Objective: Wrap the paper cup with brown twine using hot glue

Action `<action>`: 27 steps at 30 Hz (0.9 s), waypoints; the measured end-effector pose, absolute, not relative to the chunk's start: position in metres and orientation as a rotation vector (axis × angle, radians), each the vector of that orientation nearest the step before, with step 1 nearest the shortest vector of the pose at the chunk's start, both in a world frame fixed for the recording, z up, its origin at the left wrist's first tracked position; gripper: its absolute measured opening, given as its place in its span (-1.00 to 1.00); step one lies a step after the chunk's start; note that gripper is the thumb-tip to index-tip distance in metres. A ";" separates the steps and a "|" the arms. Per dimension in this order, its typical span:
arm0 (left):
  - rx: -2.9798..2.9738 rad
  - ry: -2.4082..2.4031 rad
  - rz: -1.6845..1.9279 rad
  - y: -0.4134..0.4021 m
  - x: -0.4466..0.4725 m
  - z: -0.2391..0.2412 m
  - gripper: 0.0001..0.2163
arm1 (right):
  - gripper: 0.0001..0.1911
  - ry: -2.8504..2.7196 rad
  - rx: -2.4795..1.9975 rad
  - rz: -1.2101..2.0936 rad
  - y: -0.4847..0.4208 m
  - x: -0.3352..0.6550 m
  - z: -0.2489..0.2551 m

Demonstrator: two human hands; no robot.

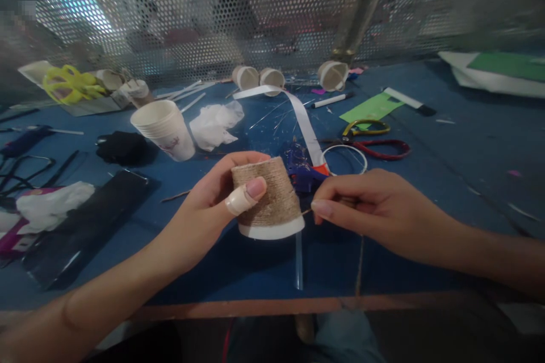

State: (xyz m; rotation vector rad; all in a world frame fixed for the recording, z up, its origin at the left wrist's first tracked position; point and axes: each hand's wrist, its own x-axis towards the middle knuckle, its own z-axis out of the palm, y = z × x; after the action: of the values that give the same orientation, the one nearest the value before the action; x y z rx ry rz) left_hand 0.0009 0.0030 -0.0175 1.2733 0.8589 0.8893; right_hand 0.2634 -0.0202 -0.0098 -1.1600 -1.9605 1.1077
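My left hand (225,187) grips a paper cup (272,195) wrapped in brown twine, tilted, with a bare white band at its lower edge. A bandage circles the thumb of this hand. Between the thumb and fingers of my right hand (361,204) is pinched the twine (307,211), which runs taut from the cup's lower right side. Its tail hangs below that hand toward the table edge. Just behind the cup lies a blue glue gun (300,170) with an orange part, partly hidden. A clear glue stick (299,266) shows beneath the cup.
White stacked paper cups (164,127) stand left of crumpled plastic (217,125). Red-and-yellow-handled scissors (383,147), a white strip (302,119) and green paper (370,110) lie beyond my hands. Twine-wrapped cups (272,79) line the perforated metal screen (191,22). Yellow scissors (70,84) rest far left.
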 end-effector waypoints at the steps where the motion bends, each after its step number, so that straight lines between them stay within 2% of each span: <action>1: 1.275 0.845 0.885 0.003 0.001 -0.018 -0.72 | -0.67 -1.963 -1.164 1.103 -0.020 0.263 -0.009; 11: 1.308 0.754 0.900 0.001 0.001 -0.024 -0.83 | -0.68 -1.994 -1.125 1.061 -0.020 0.262 -0.010; 27: 1.312 0.764 0.891 0.000 0.002 -0.022 -0.81 | -0.73 -2.038 -1.071 0.831 -0.023 0.260 -0.011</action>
State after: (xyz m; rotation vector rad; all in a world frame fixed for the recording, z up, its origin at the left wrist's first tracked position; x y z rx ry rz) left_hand 0.0018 -0.0005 -0.0218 1.3117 0.7640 0.8915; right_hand 0.2600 -0.0228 -0.0109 -1.0714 -2.0384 0.8310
